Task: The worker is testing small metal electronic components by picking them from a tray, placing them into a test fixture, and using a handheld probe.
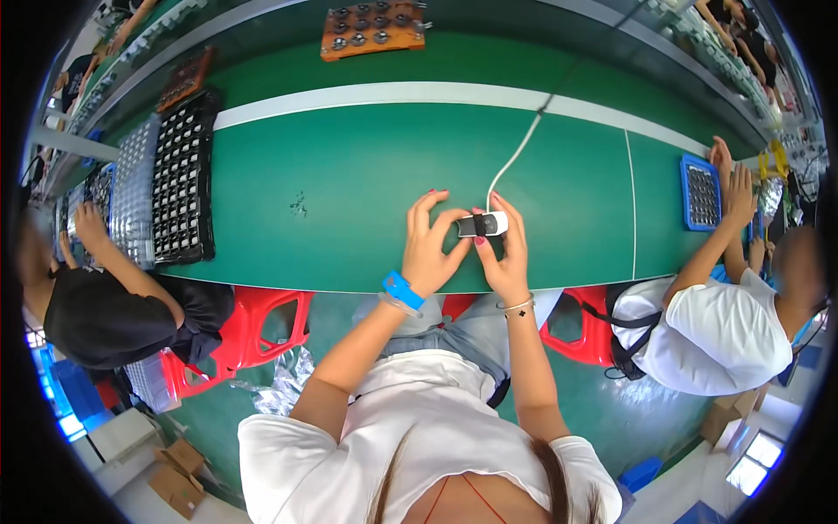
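Note:
A small white-and-black device with a rounded white end is held between my hands over the green table. My right hand grips its white end, the thumb at the near side and the fingers at the far side. My left hand has its thumb and index finger around the dark end, with its other fingers stretched away. From behind the device a white cable runs up and away. A blue wristband is on my left wrist.
A black tray of small parts and a clear tray lie at the left. An orange fixture stands at the back. Blue tray at right, beside a co-worker; another co-worker sits left.

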Available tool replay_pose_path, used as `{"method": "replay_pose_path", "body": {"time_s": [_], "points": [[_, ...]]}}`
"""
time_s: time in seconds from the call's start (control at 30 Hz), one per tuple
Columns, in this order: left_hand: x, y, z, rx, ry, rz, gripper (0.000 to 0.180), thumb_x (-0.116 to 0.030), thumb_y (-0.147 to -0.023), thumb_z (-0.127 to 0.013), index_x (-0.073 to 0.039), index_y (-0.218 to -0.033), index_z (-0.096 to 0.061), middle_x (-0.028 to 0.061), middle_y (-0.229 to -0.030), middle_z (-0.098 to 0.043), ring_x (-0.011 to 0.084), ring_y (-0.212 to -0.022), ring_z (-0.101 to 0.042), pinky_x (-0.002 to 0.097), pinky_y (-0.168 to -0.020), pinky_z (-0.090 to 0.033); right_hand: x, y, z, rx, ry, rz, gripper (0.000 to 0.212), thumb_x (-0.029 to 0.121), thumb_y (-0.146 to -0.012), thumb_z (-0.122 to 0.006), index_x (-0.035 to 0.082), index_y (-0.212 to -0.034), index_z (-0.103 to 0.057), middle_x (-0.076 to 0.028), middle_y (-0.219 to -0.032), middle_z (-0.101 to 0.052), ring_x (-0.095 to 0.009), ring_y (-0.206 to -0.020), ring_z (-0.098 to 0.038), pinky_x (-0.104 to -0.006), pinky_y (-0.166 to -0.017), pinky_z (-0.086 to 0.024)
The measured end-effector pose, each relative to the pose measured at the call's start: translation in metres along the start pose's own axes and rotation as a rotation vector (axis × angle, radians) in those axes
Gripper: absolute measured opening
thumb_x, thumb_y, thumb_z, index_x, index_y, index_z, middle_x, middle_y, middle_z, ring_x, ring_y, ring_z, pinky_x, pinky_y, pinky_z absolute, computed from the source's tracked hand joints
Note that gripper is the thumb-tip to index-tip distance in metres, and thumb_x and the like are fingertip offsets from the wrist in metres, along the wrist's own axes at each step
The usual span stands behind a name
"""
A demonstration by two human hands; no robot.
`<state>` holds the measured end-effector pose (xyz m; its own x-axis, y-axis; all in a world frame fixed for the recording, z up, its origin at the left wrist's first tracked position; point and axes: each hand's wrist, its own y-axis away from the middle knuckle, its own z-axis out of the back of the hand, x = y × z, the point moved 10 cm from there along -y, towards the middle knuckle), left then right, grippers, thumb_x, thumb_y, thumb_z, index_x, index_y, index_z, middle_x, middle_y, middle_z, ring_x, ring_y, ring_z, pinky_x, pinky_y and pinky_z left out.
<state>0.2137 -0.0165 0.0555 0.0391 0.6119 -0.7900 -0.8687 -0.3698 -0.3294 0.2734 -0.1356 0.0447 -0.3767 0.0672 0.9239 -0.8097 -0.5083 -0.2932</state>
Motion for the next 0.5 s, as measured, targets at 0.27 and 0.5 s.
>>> {"method": "replay_pose_path", "body": {"time_s": [0.27, 0.5], "points": [[0.0052, 0.0046, -0.0025, -0.022, 0.067, 0.052, 0.037, -0.004, -0.07, -0.071, -0.009, -0.104, -0.058, 0.0151, -0.129, -0.042, 0.035, -0.12, -0.038, 0.0433, -0.1, -0.034, -0.0057, 0.0053, 0.0079, -0.053, -0.123, -0.061, 0.065, 0.002, -0.081, -0.061, 0.002, -0.139, -0.03, -0.018, -0.137, -0.042, -0.027, -0.124, -0.046, -0.0364, -0.104, -0.036], [0.0061, 0.0048, -0.0006, -0.033, 0.088, 0.036, 0.038, -0.009, -0.071, -0.073, -0.01, -0.106, -0.057, 0.0152, -0.13, -0.041, 0.0353, -0.118, -0.038, 0.0439, -0.098, -0.035, -0.0101, 0.0061, 0.0085, -0.073, -0.208, -0.089, 0.067, -0.004, -0.081, -0.055, 0.002, -0.141, -0.025, -0.02, -0.138, -0.04, -0.025, -0.126, -0.043, -0.0367, -0.104, -0.034]]}}
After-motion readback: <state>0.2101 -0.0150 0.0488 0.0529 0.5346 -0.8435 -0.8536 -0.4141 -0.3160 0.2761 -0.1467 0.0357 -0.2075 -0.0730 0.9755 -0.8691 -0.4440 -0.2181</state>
